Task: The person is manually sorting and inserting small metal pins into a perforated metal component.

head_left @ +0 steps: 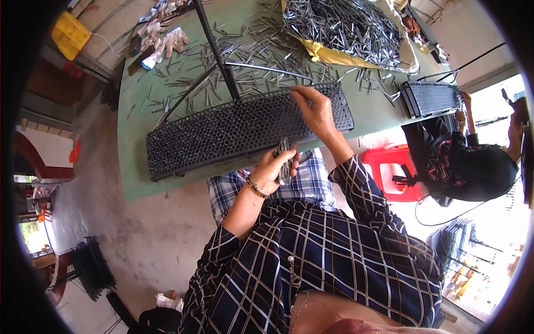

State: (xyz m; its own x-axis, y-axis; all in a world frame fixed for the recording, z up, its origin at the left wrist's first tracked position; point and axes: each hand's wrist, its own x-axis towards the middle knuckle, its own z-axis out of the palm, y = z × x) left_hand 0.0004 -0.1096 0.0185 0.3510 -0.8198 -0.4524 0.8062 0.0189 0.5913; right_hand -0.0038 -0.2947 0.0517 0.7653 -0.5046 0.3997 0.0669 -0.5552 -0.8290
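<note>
A long black tray [239, 127] full of round holes lies along the near edge of the green table. Many of the holes on its left side look filled with small dark pieces; the right part looks more open. My left hand [271, 168], with bracelets at the wrist, is closed round a bundle of thin metal pieces [285, 158] just in front of the tray. Over the tray's right part, my right hand [317, 111] is bent with thumb and forefinger close together at the holes. Whatever sits between those fingertips is too small to make out.
Loose metal strips [222, 53] lie scattered over the green table [133, 167]. A large heap of them [345, 28] rests on yellow-edged sacking. Gloves [169, 42] lie far left. A black post rises behind the tray. At right, another person [473, 167] handles a second tray [434, 97] beside a red stool [389, 167].
</note>
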